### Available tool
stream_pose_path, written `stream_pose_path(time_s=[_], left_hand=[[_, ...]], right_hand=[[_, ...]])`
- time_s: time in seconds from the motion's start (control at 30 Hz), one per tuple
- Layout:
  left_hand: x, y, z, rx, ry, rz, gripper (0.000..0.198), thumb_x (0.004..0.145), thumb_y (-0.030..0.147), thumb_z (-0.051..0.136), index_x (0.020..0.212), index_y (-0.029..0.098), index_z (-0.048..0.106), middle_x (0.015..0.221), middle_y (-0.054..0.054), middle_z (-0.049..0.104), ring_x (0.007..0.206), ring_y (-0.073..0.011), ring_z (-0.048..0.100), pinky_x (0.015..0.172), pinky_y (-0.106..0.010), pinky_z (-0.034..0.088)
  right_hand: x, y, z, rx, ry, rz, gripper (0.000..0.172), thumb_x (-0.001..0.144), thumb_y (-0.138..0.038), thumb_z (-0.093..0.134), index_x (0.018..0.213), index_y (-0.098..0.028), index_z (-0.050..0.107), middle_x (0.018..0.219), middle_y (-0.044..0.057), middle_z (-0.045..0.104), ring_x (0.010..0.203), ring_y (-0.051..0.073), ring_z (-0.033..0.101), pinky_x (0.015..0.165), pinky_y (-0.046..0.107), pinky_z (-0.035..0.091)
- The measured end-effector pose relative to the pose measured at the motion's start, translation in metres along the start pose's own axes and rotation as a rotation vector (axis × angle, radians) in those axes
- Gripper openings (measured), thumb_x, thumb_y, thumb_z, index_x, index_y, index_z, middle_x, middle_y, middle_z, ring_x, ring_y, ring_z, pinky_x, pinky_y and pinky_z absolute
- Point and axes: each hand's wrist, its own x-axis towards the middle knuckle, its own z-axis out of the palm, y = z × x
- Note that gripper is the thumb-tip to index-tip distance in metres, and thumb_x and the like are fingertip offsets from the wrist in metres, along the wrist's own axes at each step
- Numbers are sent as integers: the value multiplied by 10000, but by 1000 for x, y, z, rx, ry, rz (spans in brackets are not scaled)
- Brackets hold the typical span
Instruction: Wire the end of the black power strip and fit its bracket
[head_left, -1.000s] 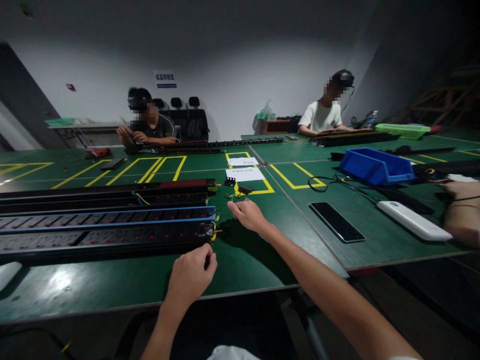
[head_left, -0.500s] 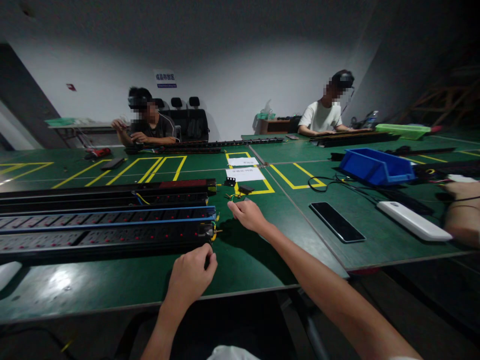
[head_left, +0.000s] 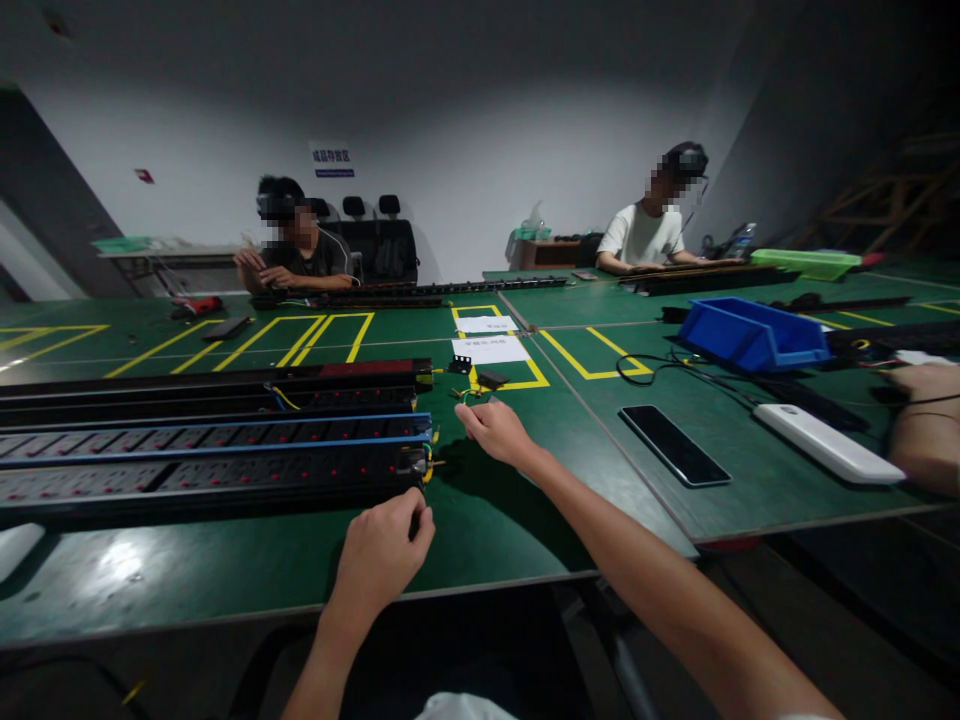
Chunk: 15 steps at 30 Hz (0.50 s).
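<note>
Several long black power strips (head_left: pixel 300 470) with red switches lie side by side on the left of the green table, one with blue side rails (head_left: pixel 225 444). My left hand (head_left: pixel 384 545) is closed by the front corner of the nearest strip's end; its fingertips are hidden. Yellow wires (head_left: pixel 430 464) stick out of that end. To the right, my right hand (head_left: pixel 495 432) is closed in a pinch just past the strip ends. Thin green-yellow wires (head_left: pixel 466 392) show beside its fingertips; what the pinch holds, if anything, is too small to tell.
Beyond my right hand lie a small black bracket (head_left: pixel 460 364), a black block (head_left: pixel 493 380) and paper labels (head_left: pixel 490 348). Rightward are a phone (head_left: pixel 673 444), a white power bank (head_left: pixel 827 441), cables and a blue bin (head_left: pixel 750 334). Another person's arm (head_left: pixel 926 430) is at the right edge; two people sit opposite.
My hands and the strips are practically unmoved. Across the table at the left, the co-worker's raised hand has come down slightly, nearer the other hand.
</note>
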Motion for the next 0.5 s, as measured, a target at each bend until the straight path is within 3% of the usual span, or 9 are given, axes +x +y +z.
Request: stream_pose_path(time_s=[0.3,0.5], left_hand=[[0,1,-3,-2,-14,-6,211,962,281,417,833,223,574,721,4,668,666,-159,623,607,-284,298],[1,0,-1,19,-10,-5,205,960,284,429,835,224,581,730,0,673,671,-162,626,605,-280,297]], right_hand=[[0,0,0,17,1,-9,629,1056,-469,300,571,-175,573,575,28,592,552,130,526,600,261,284],[0,-1,1,-33,16,-42,559,1031,-430,369,571,-177,561,556,14,554,511,119,445,567,287,211]])
